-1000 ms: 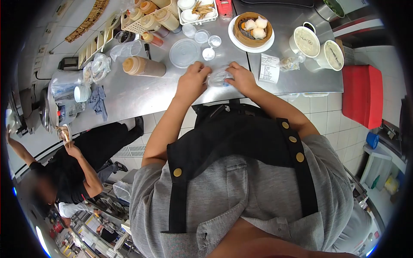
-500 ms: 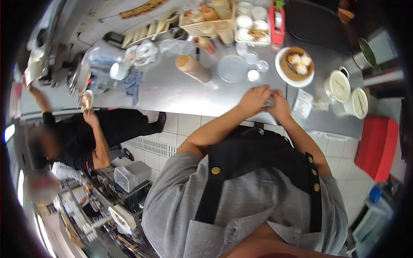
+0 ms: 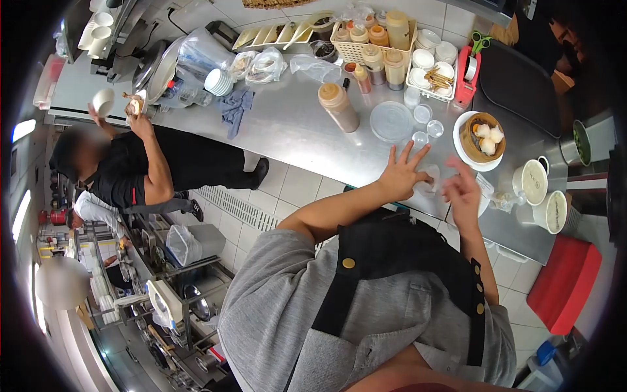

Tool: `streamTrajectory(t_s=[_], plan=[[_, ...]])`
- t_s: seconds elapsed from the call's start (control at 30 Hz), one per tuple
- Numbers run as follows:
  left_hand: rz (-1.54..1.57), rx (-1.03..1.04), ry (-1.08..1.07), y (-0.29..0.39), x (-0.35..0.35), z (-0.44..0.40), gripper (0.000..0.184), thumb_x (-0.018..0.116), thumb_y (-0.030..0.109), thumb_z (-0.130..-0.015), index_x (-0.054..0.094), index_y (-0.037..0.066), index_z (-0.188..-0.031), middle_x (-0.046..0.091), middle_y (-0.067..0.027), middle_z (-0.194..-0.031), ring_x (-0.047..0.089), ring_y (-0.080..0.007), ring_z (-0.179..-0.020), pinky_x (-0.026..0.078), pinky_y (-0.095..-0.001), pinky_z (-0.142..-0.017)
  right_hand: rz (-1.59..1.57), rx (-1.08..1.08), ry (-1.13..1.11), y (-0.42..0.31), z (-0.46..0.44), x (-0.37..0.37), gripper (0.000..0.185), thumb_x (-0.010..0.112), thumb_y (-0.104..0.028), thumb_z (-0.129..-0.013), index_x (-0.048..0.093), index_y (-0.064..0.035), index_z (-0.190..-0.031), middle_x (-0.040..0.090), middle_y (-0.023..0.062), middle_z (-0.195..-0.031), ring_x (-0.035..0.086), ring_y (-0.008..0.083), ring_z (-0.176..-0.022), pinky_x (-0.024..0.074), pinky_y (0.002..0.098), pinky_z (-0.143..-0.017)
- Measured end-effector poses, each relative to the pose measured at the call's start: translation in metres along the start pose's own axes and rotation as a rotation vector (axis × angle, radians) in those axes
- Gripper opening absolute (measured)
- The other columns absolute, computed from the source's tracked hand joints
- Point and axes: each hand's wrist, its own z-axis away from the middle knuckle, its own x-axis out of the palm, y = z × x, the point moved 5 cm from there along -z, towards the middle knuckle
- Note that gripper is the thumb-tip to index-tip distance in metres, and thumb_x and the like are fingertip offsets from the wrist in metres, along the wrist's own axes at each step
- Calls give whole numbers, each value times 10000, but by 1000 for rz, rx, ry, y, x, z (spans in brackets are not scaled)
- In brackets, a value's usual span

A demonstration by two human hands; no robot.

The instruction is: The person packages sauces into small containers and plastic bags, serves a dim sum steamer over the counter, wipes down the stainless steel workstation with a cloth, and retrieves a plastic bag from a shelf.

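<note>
My left hand (image 3: pixel 401 175) is over the front edge of the steel counter, fingers spread, thumb beside a small clear plastic cup (image 3: pixel 430 179). Whether the thumb touches the cup I cannot tell. My right hand (image 3: pixel 462 196) is apart from it on the other side of the cup, its fingers loosely stretched and partly blurred. Small clear lids or cups (image 3: pixel 422 114) lie just beyond, next to a large round translucent lid (image 3: pixel 392 121). A bamboo steamer (image 3: pixel 482 137) with several white dumplings stands on a white plate to the right.
Squeeze bottles fill a basket (image 3: pixel 346 49) at the back; another bottle (image 3: pixel 337 108) stands nearer. White lidded bowls (image 3: pixel 530 181) are at right, above a red box (image 3: pixel 565 284). A red tape dispenser (image 3: pixel 466 78) stands behind. A co-worker (image 3: pixel 124 163) holds a bowl and food at left.
My hands, closed together around a small clear item before, have parted and their fingers have spread. The camera view has shifted. The co-worker's raised hand has come down with a white bowl.
</note>
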Motion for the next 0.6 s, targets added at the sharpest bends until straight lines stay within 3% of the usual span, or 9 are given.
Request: streamTrajectory(t_s=[0.07,0.13,0.2,0.27,0.4,0.43,0.5,0.57,0.6], plan=[[-5,-14,-43,0,4,0,512,754,91,-662,713,274,-1138,138,-124,-1660,126,-505,-1496,251,-775,-1079,-207,-96,320,36,2,-31,651,602,98,-837,445,-38,-1454,515,85,-1364,587,122,-872,485,232,-672],[9,-20,-24,1,11,-3,490,744,86,-679,722,271,-1133,128,-129,-1662,134,-501,-1493,243,-774,-1083,46,-38,316,92,-4,-31,761,648,63,-806,357,-51,-1500,487,109,-1405,572,187,-995,502,288,-806],[-1,-8,-25,7,10,-6,490,736,80,-688,723,266,-1141,144,-133,-1655,209,-486,-1466,315,-719,-1074,605,-306,147,94,-1,-8,746,723,3,-760,438,-64,-1447,527,106,-1386,522,257,-1105,447,370,-976],[-9,2,-37,10,12,-7,491,727,74,-696,725,260,-1150,159,-137,-1649,283,-471,-1439,387,-665,-1065,528,-244,111,96,-11,4,735,757,-33,-730,487,-77,-1412,550,101,-1369,502,283,-1147,410,394,-1020],[149,22,3,-1,25,-20,375,715,51,-701,714,163,-1058,496,-117,-1377,588,-348,-1108,547,-439,-876,475,-241,85,135,-27,3,633,829,-138,-689,622,-109,-1287,603,82,-1325,517,294,-1154,389,411,-1040],[196,73,70,-1,25,-25,317,715,46,-700,705,126,-1006,597,-104,-1236,641,-320,-983,562,-394,-803,587,-464,89,144,-29,2,538,845,-223,-722,656,-99,-1211,601,100,-1283,556,296,-1103,413,399,-1019],[275,106,130,1,-10,-30,220,735,53,-701,666,88,-907,645,-95,-1025,654,-327,-878,548,-407,-777,446,-123,215,177,-27,-2,505,857,-283,-743,652,-84,-1160,596,125,-1209,584,301,-1053,440,392,-1003],[485,48,167,-3,-55,-26,203,743,6,-722,649,73,-889,636,-78,-893,670,-229,-806,548,-360,-685,853,-408,156,199,-33,0,579,869,-294,-738,619,-73,-1212,583,143,-1142,582,316,-1093,456,392,-1002],[747,0,180,-14,-69,-24,182,735,-21,-739,641,64,-870,622,-49,-875,653,-163,-810,546,-321,-663,672,-347,162,200,-32,-4,676,890,-300,-704,589,-72,-1265,585,143,-1177,563,324,-1127,450,394,-1017]])
